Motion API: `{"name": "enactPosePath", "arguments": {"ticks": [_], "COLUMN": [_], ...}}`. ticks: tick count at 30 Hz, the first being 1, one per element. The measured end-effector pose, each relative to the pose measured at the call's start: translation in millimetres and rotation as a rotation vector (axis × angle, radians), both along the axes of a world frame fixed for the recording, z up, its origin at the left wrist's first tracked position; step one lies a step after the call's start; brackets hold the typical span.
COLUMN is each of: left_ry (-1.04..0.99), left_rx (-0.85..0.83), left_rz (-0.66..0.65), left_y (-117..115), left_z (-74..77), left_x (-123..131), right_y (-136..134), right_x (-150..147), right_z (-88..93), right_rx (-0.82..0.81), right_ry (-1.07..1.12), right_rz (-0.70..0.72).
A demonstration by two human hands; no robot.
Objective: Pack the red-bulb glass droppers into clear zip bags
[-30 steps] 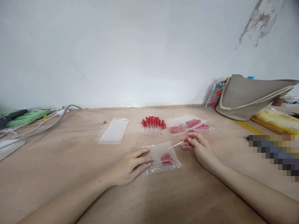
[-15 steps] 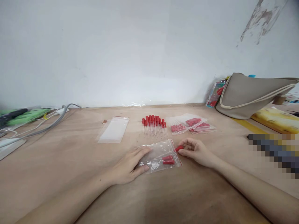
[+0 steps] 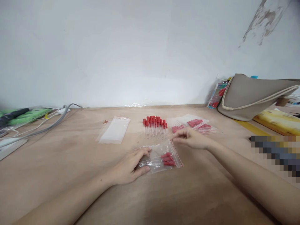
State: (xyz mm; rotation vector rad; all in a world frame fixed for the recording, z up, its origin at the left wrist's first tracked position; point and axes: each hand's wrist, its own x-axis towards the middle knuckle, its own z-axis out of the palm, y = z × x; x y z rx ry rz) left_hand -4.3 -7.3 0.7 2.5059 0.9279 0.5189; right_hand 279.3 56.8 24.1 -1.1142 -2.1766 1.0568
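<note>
A clear zip bag (image 3: 154, 167) lies in front of me, with several red-bulbed droppers (image 3: 167, 159) inside. Their red bulbs are at the bag's right end, by the zip edge, and their thin stems point left. My left hand (image 3: 131, 165) holds the left end of the bag down, thumb and fingers spread over it. By the far right corner of the bag is my right hand (image 3: 189, 138), its fingertips slightly apart with no dropper seen in them. Beyond the bag lies a fanned row of red-bulbed droppers (image 3: 154, 123), bulbs pointing away from me.
Flat bags (image 3: 114, 129) are stacked at the left. Filled bags of droppers (image 3: 194, 122) lie behind my right hand. Grey cables (image 3: 53, 124) and a green object (image 3: 32, 117) are at far left. A grey-beige bag (image 3: 253, 95) and a yellow packet (image 3: 278, 120) stand right.
The dropper that my right hand held at the bag's mouth is now inside the bag with the others. My right hand has let go and moved away from me, to the bag's far corner.
</note>
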Motion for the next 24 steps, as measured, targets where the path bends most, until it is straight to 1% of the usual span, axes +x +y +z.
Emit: {"name": "enactPosePath", "arguments": {"ticks": [2,3,5,8,11,15,19,21,24], "left_ry": [-0.003,-0.002,0.005,0.019,0.03,0.034,0.042,0.055,0.066], "left_rx": [-0.017,-0.026,-0.041,-0.047,-0.039,-0.026,0.008,0.029,0.047], "left_rz": [0.007,0.009,0.012,0.015,0.002,0.008,0.004,-0.013,-0.023], "left_y": [0,0,0,-2,-3,-2,-2,-1,-1], "left_z": [-0.6,-0.5,1.0,5.4,8.7,6.8,2.9,2.6,3.4], "left_x": [0,0,1,2,2,2,1,1,1], "right_y": [24,36,59,83,93,94,88,85,81], "right_x": [-5,-10,-23,-42,-51,-51,-40,-34,-28], "right_z": [6.5,7.7,6.4,-0.6,-6.9,-7.0,-2.7,-1.7,-0.8], "right_rx": [0.101,0.147,0.222,0.202,0.125,0.091,0.134,0.138,0.087], "right_ry": [-0.075,-0.147,-0.255,-0.294,-0.303,-0.243,-0.149,-0.118,-0.002], "right_rz": [-0.248,-0.365,-0.508,-0.56,-0.584,-0.632,-0.684,-0.685,-0.667]}}
